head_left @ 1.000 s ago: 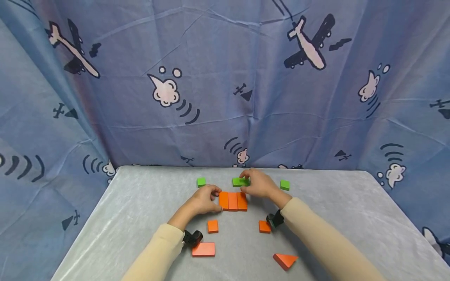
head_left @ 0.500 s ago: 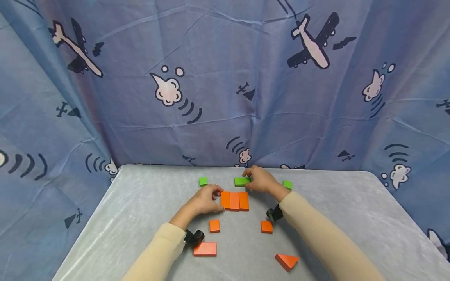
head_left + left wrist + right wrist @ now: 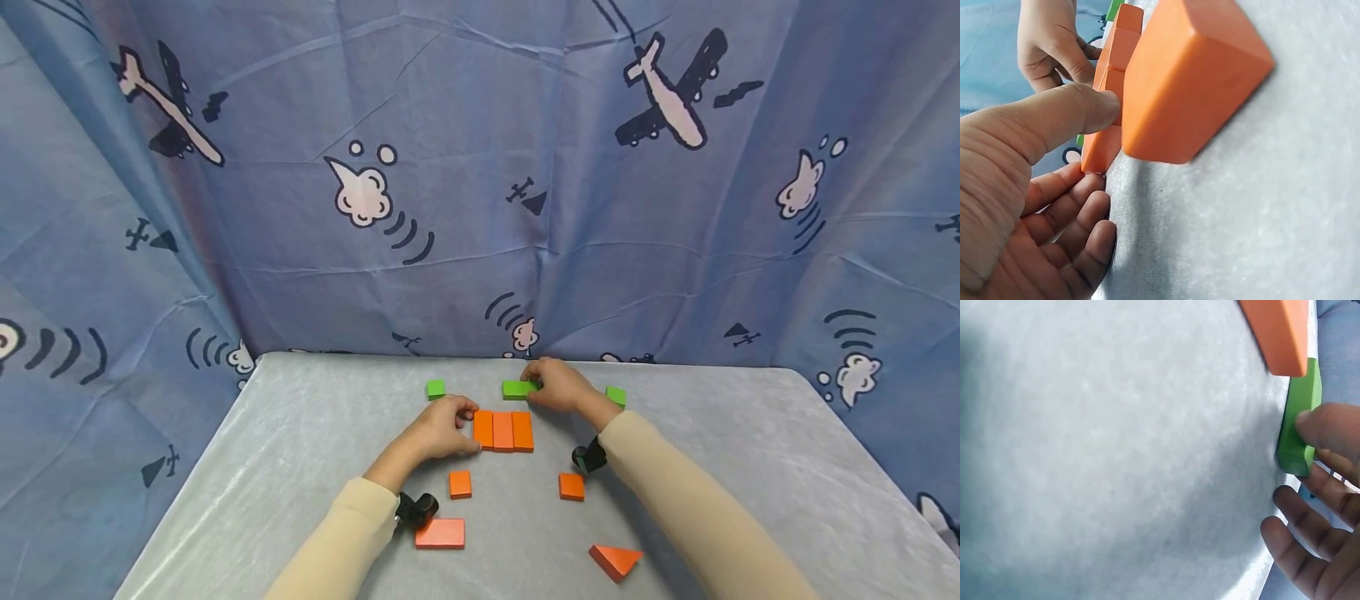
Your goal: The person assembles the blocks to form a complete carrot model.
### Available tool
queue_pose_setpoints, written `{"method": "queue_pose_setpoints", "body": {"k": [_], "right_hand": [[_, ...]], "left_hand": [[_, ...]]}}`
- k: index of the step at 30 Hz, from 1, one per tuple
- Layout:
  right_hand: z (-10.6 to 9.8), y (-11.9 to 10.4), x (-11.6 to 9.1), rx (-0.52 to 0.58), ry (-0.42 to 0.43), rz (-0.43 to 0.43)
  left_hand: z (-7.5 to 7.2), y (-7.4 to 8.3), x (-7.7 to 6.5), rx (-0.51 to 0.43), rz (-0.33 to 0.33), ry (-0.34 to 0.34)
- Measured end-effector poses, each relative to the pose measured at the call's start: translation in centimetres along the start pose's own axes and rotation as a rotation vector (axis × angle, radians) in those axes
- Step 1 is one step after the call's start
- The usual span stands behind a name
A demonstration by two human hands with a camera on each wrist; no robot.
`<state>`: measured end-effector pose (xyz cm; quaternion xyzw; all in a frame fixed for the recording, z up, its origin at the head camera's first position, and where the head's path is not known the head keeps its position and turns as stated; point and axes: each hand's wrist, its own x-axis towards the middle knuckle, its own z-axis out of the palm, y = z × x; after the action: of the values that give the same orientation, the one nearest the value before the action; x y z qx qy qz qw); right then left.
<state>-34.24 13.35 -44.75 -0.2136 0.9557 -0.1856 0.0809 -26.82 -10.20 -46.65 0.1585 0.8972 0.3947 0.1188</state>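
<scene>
Three flat orange blocks lie side by side in the head view: the left block (image 3: 482,430), the middle block (image 3: 503,432) and the right block (image 3: 522,432). My left hand (image 3: 437,427) pinches the left block by its ends, thumb near, fingertips far. In the left wrist view the thumb (image 3: 1094,109) lies against the row. Just beyond the row is a green rectangular block (image 3: 515,390); my right hand (image 3: 562,387) pinches its right end. In the right wrist view the thumb rests on this green block (image 3: 1300,419), while the other fingers bend loosely below it.
Green square blocks stand at the back left (image 3: 436,389) and back right (image 3: 616,396). Closer lie two orange squares (image 3: 461,484) (image 3: 572,487), a pinkish rectangle (image 3: 440,533) and an orange triangle (image 3: 616,562). A patterned curtain (image 3: 450,208) hangs behind the table (image 3: 300,467).
My right thumb and index have shifted right along the green block toward its right end. The left hand stays at the orange row. The head view has drifted slightly.
</scene>
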Motion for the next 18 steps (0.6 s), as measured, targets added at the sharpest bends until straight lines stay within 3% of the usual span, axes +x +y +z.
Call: {"method": "queue_pose_setpoints", "body": {"k": [8,18], "right_hand": [[-0.4,-1.2,-0.2,0.091,-0.049,-0.015],[-0.2,-2.3,0.0,0.101,-0.106,-0.006]], "left_hand": [[0.0,0.0,0.1,0.010,-0.008,0.002],[0.0,0.0,0.2,0.008,-0.010,0.004]]}}
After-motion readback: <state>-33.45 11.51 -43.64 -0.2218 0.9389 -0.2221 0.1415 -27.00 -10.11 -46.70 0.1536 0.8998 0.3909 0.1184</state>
